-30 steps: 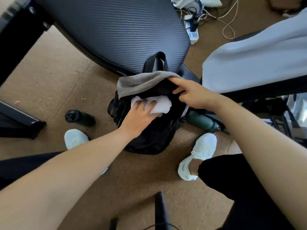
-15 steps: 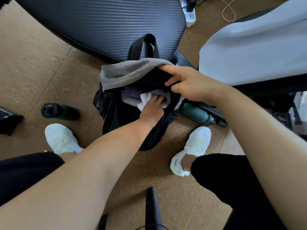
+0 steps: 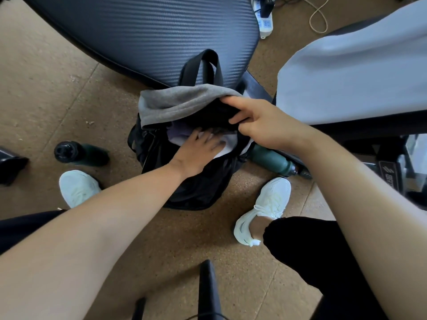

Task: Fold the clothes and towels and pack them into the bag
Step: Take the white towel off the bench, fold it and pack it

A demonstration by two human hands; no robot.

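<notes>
A black bag [image 3: 194,188] stands open on the floor between my feet, its handles [image 3: 203,65] leaning on a dark ribbed chair seat. A grey cloth [image 3: 182,100] is draped over the bag's far rim. My right hand [image 3: 258,121] pinches the bag's dark upper edge and holds the mouth wide. My left hand [image 3: 198,153] lies flat, fingers spread, pressing a white folded cloth [image 3: 227,147] down inside the bag. A purplish garment [image 3: 178,135] lies beside it in the bag.
A dark ribbed chair seat [image 3: 150,35] fills the top. A pale blue fabric [image 3: 351,72] covers a surface at right. Dark green bottles lie on the floor at left [image 3: 80,153] and right [image 3: 272,160] of the bag. A power strip [image 3: 263,21] and cable lie beyond.
My left hand has pushed the white cloth deeper into the bag and now lies flat on it. The right hand keeps hold of the bag's edge. The view has shifted slightly downward.
</notes>
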